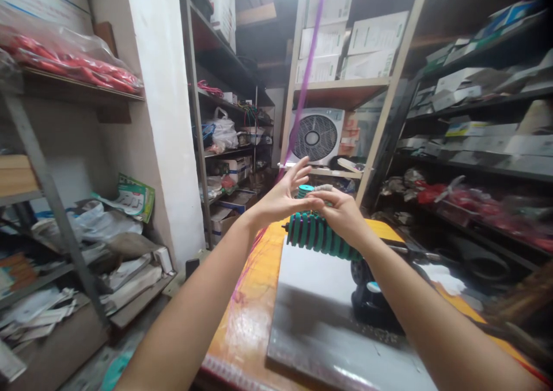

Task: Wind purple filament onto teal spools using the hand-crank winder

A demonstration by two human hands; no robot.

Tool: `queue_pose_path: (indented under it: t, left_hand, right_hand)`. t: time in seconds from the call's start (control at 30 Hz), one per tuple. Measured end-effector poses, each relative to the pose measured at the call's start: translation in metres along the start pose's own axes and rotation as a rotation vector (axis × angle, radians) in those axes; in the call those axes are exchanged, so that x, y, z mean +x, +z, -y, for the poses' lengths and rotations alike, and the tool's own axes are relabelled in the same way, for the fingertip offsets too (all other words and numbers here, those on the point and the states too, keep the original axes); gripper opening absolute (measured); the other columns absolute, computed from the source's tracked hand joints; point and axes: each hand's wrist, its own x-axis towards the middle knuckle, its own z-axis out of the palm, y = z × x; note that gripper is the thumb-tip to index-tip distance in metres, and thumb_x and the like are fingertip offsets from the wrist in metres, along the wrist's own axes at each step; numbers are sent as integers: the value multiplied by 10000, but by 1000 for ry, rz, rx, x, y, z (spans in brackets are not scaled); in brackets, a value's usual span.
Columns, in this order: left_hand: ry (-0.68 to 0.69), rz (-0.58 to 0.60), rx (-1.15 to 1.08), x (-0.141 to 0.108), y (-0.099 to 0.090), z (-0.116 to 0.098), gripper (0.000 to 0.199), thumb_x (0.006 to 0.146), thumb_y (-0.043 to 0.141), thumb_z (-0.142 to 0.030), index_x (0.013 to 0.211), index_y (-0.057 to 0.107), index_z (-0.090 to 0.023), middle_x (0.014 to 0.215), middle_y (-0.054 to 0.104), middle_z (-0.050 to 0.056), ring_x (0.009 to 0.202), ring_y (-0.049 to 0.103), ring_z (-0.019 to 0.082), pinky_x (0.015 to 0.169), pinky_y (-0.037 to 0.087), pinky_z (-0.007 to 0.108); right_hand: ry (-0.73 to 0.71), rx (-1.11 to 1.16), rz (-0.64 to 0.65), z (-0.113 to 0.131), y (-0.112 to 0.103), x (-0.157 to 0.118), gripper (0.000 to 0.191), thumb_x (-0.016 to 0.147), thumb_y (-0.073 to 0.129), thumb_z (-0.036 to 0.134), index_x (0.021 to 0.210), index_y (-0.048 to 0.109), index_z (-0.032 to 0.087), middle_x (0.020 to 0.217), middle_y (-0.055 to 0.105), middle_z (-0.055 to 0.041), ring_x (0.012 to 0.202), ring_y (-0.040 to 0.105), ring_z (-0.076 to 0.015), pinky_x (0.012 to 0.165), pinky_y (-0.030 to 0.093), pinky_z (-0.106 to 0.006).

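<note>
The person's two bare hands meet in front of the body, above a yellow-orange counter [239, 322]. The left hand [280, 200] has a loose, opened grip: its fingers are spread and point upward, while its thumb reaches across to the fingertips of the right hand [342, 213]. The right grip is drawn in to a pinch, thumb and fingers close together; whether anything is caught between them is too small to tell. A pale grey wrap [323, 188] shows on one of its fingers.

Just below the hands, partly hidden by the right one, is a green ribbed roller [319, 240], lying lengthwise with a dark shaft end showing at its left and purple visible between its ribs. A small green cylinder [305, 190] shows just behind the fingers. Purple strands [307, 74] run down from the top of the view, pass behind the left hand and fan out over the counter.

A black machine [375, 310] stands near the right forearm on a grey board [309, 316], which lies on the counter. Farther back, a box fan [317, 136] stands on a rack beneath white boxes [375, 34].
</note>
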Motion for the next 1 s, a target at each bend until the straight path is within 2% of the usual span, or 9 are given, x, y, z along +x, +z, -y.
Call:
queue_pose_path:
  t: [0.07, 0.13, 0.2, 0.27, 0.33, 0.5, 0.67, 0.83, 1.0]
  left_hand:
    - [-163, -21, -1, 4, 2, 20, 1015, 653, 682, -377, 1480, 102, -278, 1458, 264, 78, 1357, 391, 140, 1101, 444, 260]
    - [-260, -15, 19, 10, 9, 40, 692, 723, 611, -348, 1363, 410, -180, 1318, 462, 87, 1206, 522, 102, 1104, 438, 265]
    - [-297, -50, 30, 18, 17, 56, 464, 802, 490, -367, 1173, 575, -102, 1178, 563, 91, 1050, 589, 65, 1077, 451, 259]
    - [-312, -104, 29, 24, 22, 67, 472, 838, 397, -416, 1136, 590, -106, 1140, 582, 83, 958, 608, 49, 1002, 486, 246]
    - [-321, -140, 36, 27, 24, 73, 493, 823, 401, -461, 1137, 587, -130, 1125, 591, 71, 916, 614, 50, 919, 506, 219]
    - [-332, -158, 73, 28, 20, 72, 479, 744, 518, -475, 1015, 641, -100, 995, 631, 68, 881, 610, 46, 817, 485, 129]
    - [-368, -190, 94, 25, 20, 60, 444, 777, 482, -404, 1036, 632, -75, 985, 632, 85, 788, 597, 7, 765, 466, 94]
    - [-409, -206, 117, 27, 20, 60, 432, 775, 474, -385, 1026, 637, -73, 964, 638, 75, 733, 583, -9, 718, 439, 77]
    - [-435, -200, 146, 31, 16, 62, 431, 767, 473, -365, 1025, 651, -69, 949, 641, 76, 676, 554, -12, 655, 395, 74]
  right_hand:
    - [43, 26, 23, -6, -1, 8, 287, 822, 587, 398, 907, 719, 157, 894, 631, -75, 839, 570, -178, 756, 442, -312]
    - [83, 58, 41, -13, -2, 15, 333, 824, 578, 440, 906, 719, 149, 876, 629, -75, 805, 570, -168, 706, 449, -294]
    - [119, 94, 57, -18, -1, 20, 359, 819, 576, 462, 880, 714, 136, 864, 625, -77, 783, 568, -159, 660, 454, -272]
    - [156, 129, 80, -21, 0, 22, 373, 806, 586, 474, 863, 710, 127, 878, 620, -80, 766, 572, -151, 622, 458, -253]
    - [199, 163, 103, -22, 1, 24, 394, 789, 598, 492, 867, 707, 121, 893, 610, -82, 706, 566, -134, 553, 444, -234]
    - [283, 206, 111, -25, 4, 27, 422, 746, 637, 505, 858, 706, 104, 861, 617, -87, 590, 523, -100, 452, 388, -212]
    - [326, 159, 9, -20, -2, 25, 459, 742, 656, 476, 994, 715, 97, 636, 617, -65, 490, 482, -105, 453, 394, -242]
    - [232, 111, -201, 7, -4, -6, 383, 775, 647, 435, 981, 720, 121, 622, 609, -48, 539, 529, -126, 522, 433, -261]
    - [102, 119, -268, 21, 9, -35, 274, 824, 609, 384, 937, 728, 164, 690, 590, -35, 546, 518, -109, 526, 428, -257]
